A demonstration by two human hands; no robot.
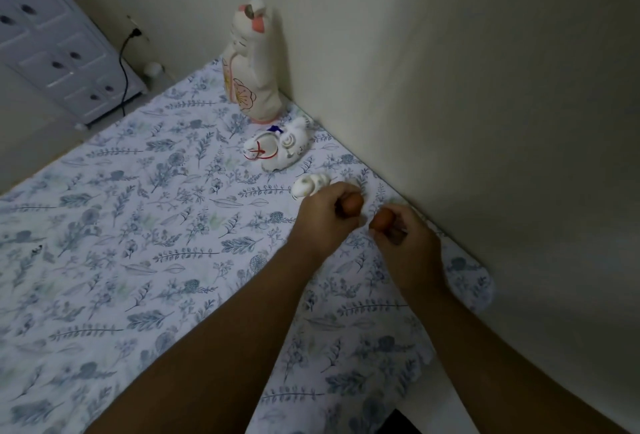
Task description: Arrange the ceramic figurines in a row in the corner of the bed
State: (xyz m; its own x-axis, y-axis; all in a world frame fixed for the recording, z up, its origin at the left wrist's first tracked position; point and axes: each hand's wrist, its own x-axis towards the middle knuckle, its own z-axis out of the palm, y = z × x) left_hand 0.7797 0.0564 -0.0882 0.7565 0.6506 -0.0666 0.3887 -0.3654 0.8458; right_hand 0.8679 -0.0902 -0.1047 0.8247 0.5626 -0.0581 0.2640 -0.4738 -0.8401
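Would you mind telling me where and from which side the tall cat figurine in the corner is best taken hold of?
Probably around the narrower upper body of the tall cat figurine, just below the head, coming from the open bed side at the left. It stands upright close to the wall on its right, so there is little room for fingers there, and its raised paw looks too slender to lift by.

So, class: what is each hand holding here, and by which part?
The left hand and the right hand are each closed around the lower part of a small brown figurine; only the rounded tops show.
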